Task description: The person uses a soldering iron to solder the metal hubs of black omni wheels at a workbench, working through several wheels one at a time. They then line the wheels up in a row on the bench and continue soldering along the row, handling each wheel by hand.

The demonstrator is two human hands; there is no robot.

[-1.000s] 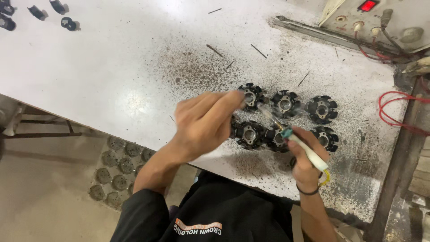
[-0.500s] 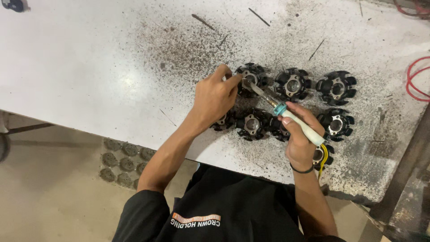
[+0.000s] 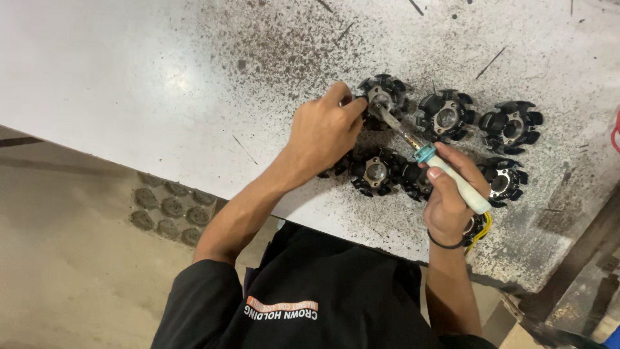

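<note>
A soldering iron (image 3: 445, 178) is gripped by the right hand (image 3: 449, 207); a black stator (image 3: 382, 97) near the bench's (image 3: 129, 84) near edge is pinched by the left hand (image 3: 323, 132).

I count six black star-shaped coil parts on the worktop (image 3: 129, 77): three in the far row (image 3: 447, 115), three in the near row (image 3: 376, 172), toward its right edge. I count one soldering iron (image 3: 445, 174) too.
</note>
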